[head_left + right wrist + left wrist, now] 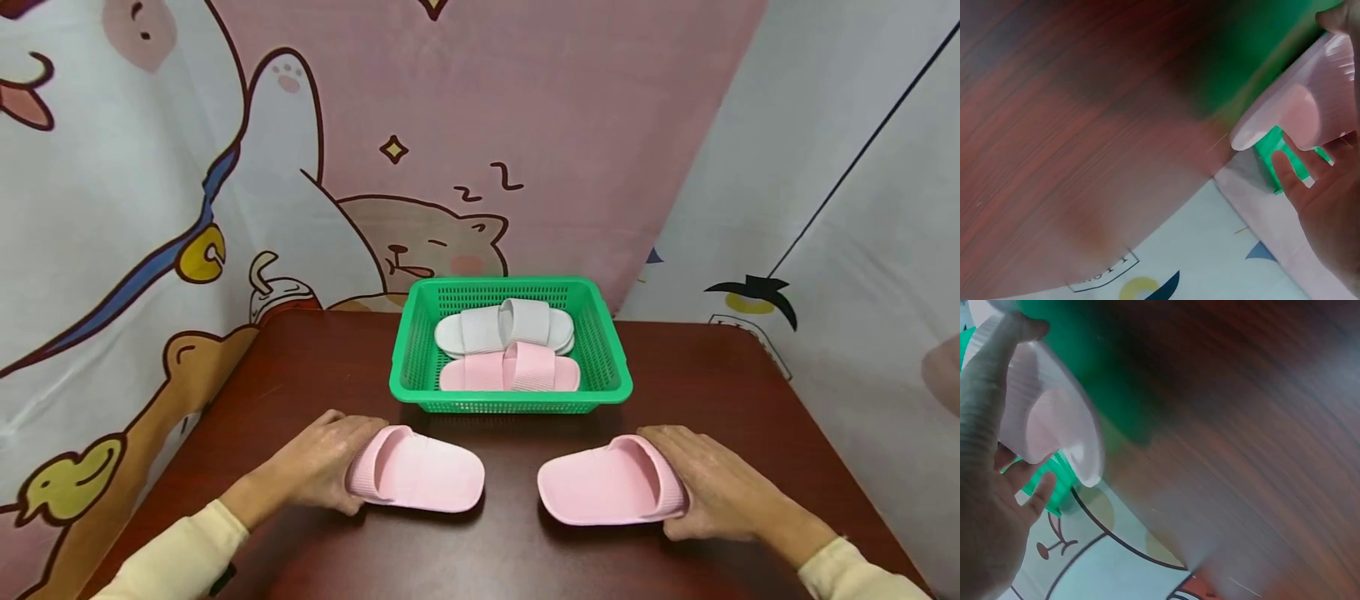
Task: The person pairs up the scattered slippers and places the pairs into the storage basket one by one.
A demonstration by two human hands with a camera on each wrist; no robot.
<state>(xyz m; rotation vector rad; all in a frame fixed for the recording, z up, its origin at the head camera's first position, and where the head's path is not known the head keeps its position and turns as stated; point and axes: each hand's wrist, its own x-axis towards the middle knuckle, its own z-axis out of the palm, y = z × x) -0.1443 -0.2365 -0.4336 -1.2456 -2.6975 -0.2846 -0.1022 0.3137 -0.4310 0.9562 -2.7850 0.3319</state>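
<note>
My left hand (pixel 330 460) grips a pink slipper (pixel 431 471) by its strap end, with the heel pointing right. In the left wrist view the thumb and fingers hold that slipper (pixel 1054 412) across its toe end. Opposite it, my right hand (pixel 712 483) grips a second pink slipper (pixel 596 485) the same way, its heel pointing left. The right wrist view shows this slipper (pixel 1304 106) pinched between thumb and fingers. Both slippers are held just over the table, soles down, with a gap between their heels. Some fingers are hidden behind the straps.
Beyond the hands, a green plastic basket (pixel 510 407) stands on the dark brown table (pixel 322 367). Inside it lie white slippers (pixel 480 329) at the back and pink slippers (pixel 480 371) in front. A cartoon-printed cloth (pixel 585 125) hangs behind and around the table.
</note>
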